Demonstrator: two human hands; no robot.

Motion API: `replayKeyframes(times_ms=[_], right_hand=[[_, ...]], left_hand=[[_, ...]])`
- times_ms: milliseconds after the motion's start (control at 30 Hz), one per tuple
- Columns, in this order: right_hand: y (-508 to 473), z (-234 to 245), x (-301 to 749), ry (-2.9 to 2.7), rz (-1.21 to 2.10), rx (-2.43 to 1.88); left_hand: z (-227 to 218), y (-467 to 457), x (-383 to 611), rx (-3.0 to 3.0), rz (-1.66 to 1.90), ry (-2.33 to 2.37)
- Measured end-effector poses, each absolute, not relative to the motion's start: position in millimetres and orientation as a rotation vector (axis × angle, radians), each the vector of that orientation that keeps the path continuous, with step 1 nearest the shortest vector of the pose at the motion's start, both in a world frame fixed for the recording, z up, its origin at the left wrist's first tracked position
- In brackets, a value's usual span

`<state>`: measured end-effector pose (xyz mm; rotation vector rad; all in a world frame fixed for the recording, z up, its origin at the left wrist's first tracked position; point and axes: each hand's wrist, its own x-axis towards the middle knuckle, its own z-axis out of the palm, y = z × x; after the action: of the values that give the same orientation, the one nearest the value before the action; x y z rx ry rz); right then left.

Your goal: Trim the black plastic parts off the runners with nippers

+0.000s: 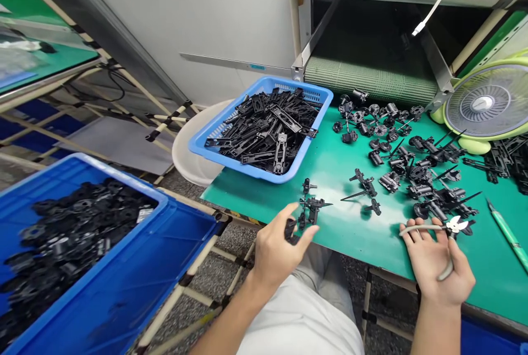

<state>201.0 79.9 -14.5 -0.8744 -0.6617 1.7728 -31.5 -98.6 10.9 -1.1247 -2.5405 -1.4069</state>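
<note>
My left hand (277, 249) is curled around a small black plastic part (291, 229) at the table's front edge, thumb and fingers partly hiding it. Just beyond its fingertips, a black plastic piece with thin sprue-like arms (314, 205) lies on the green table. My right hand (438, 269) is turned palm up and holds a pair of side cutters (455, 225). Their handles are spread, one across the fingers and one by the thumb, with the jaws pointing up. Between the hands lies another branched black piece (365, 183).
A blue basket (295, 172) heaped with long black parts overhangs a white tub (185, 146). Black moulded parts (421, 173) cover the table's right side below a conveyor (371, 77). A fan (482, 103) and green pen-like tool (505, 231) are right; a blue bin (163, 201) is left.
</note>
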Motion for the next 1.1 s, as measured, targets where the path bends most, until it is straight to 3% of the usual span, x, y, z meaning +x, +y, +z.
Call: replayKeyframes(times_ms=[100,200,267,367,433,567,767,833,933,1100], right_hand=[[80,-16,202,-0.659,1.777,-0.866],[80,-18,202,-0.646,1.782,-0.858],[80,-18,202,-0.633,1.780,-0.853],[80,-17,201,-0.625,1.790,-0.840],[80,-16,200,-0.630,1.792,-0.837],[81,-17,200,-0.644,1.781,-0.850],[82,-18,200,-0.685,1.756,-0.876],[82,-18,200,-0.700,1.752,-0.884],[81,-17,199,-0.705,1.754,-0.884],[84,-16,197,-0.714,1.772,-0.875]], left_hand=[[28,-83,-31,-1.239,-1.255,-2.707],[38,-72,-35,-1.235,-1.377,-2.841],[40,-70,-38,-1.180,-1.712,-2.891],[35,-66,-40,-0.925,-2.486,-2.856],[27,-59,-42,-0.778,-2.773,-2.805],[13,-46,-49,-1.059,-2.441,-2.994],[13,-41,-55,-1.427,-1.093,-3.171],[13,-40,-58,-1.415,-0.882,-3.158],[7,-42,-68,-1.254,-1.101,-3.084],[-9,-52,-79,-0.763,-2.059,-2.773]])
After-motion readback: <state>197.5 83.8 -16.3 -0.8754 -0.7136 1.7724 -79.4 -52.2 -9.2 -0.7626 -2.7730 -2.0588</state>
